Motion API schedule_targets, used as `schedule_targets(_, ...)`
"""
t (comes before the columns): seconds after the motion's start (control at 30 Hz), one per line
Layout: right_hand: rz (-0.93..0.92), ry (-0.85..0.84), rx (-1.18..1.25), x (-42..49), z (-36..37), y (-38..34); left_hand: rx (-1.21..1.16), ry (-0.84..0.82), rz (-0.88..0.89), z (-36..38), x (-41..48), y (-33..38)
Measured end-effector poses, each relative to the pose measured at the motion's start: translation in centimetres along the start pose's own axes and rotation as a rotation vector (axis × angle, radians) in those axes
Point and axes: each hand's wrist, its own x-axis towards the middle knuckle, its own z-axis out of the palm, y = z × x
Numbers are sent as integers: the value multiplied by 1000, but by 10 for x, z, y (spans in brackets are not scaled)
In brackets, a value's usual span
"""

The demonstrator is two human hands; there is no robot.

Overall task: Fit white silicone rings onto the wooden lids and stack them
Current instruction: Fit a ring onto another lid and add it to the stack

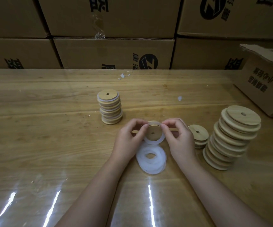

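Note:
Above the table's middle, a round wooden lid (pixel 153 132) with a small centre hole is held tilted toward me. A white silicone ring (pixel 153 141) hangs round its lower edge. My left hand (pixel 129 136) pinches the lid and ring at the upper left, and my right hand (pixel 178 136) pinches them at the upper right. Just below them a loose pile of white rings (pixel 151 158) lies on the table. A stack of lids with white rings (pixel 110 107) stands behind my hands. At the right stand a tall leaning stack of bare lids (pixel 230 138) and a short one (pixel 198 135).
The wooden table (pixel 50 128) has a glossy clear cover. Stacked cardboard boxes (pixel 113 53) form a wall along its far edge. An open torn carton (pixel 266 79) sits at the far right. Small white scraps (pixel 123 75) lie near the back.

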Motion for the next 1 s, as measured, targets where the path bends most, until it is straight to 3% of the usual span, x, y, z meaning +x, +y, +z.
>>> schedule_targets(1.0,175,-78,27,2,1,3,-53,46,-219,-3,5,-9)
